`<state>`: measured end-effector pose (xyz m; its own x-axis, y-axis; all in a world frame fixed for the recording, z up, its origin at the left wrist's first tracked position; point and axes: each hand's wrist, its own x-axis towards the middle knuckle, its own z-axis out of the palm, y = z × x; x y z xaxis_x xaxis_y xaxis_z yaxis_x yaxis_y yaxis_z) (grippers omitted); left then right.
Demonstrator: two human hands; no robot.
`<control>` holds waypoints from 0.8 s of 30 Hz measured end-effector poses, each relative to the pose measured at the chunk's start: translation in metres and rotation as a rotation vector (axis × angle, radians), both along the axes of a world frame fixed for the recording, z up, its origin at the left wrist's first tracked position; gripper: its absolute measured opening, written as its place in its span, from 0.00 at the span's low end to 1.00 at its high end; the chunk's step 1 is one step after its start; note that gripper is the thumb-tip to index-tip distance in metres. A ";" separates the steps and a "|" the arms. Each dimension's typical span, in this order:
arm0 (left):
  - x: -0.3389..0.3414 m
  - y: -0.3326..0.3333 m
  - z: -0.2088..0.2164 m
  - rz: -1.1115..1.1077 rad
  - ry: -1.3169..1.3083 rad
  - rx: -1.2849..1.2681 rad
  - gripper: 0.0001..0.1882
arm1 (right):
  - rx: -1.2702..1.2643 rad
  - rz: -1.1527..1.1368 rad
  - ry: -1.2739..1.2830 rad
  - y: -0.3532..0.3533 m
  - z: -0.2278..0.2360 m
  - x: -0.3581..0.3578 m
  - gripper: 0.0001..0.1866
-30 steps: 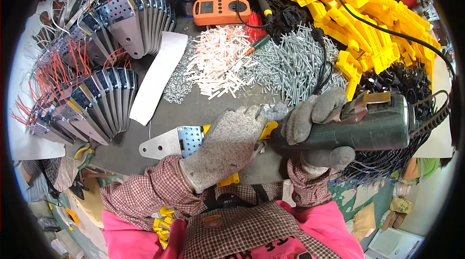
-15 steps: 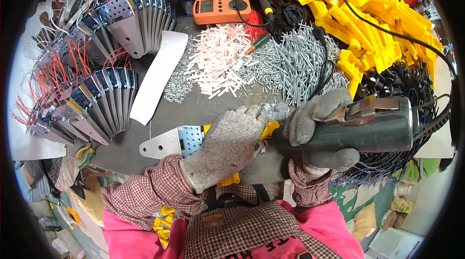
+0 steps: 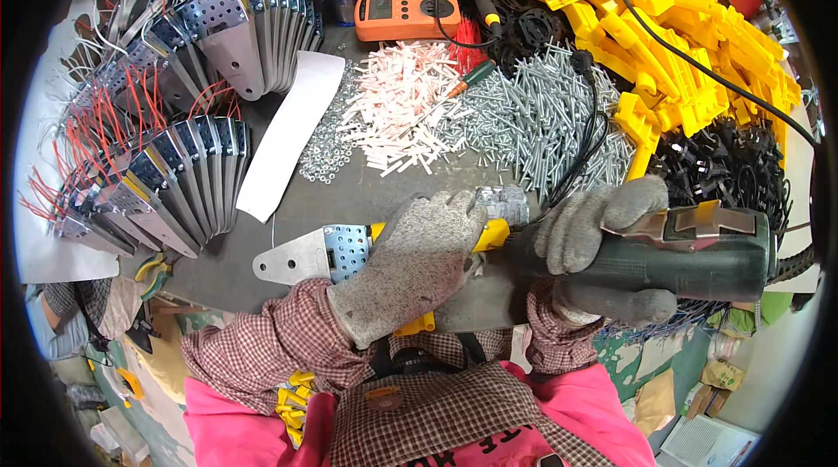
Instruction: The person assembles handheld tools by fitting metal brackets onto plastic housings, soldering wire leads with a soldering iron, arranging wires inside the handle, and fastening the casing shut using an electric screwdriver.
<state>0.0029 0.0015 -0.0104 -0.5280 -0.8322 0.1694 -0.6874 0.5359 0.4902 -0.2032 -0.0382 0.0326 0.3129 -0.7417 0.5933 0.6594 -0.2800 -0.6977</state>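
My left hand (image 3: 415, 249), in a grey knit glove, is closed over a yellow plastic handle (image 3: 492, 235) lying on the worktop. From its left end extends a grey metal blade (image 3: 292, 264) with a blue-tinted perforated plate (image 3: 351, 249). My gloved right hand (image 3: 576, 236) is wrapped around a dark green cylindrical power screwdriver (image 3: 690, 257). The tool lies level, its nose toward the handle's right end; whether they touch is hard to tell. Just beyond the handle sits a clear, blocky piece (image 3: 503, 202).
Ahead lie piles of screws (image 3: 559, 109), pale sleeves (image 3: 401, 105) and nuts (image 3: 323, 157). An orange multimeter (image 3: 407, 16) stands behind them. Metal blades with red wires (image 3: 188, 175) fan out at left, beside a white strip (image 3: 292, 135). Yellow handles (image 3: 672, 57) and black plugs (image 3: 724, 161) heap at right.
My right hand has drawn the power screwdriver a little to the right and slightly nearer me. The left hand keeps its grip on the yellow handle. The whole view has shifted slightly.
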 end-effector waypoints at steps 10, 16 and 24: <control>-0.001 -0.003 0.006 -0.012 -0.011 0.047 0.29 | -0.025 -0.166 0.009 0.010 -0.012 0.034 0.43; -0.002 -0.004 0.008 -0.011 -0.020 0.100 0.28 | 0.134 -0.301 0.037 0.025 -0.003 0.038 0.42; -0.004 -0.004 0.014 -0.007 -0.072 0.197 0.28 | -0.074 -0.267 -0.103 0.011 -0.005 0.019 0.44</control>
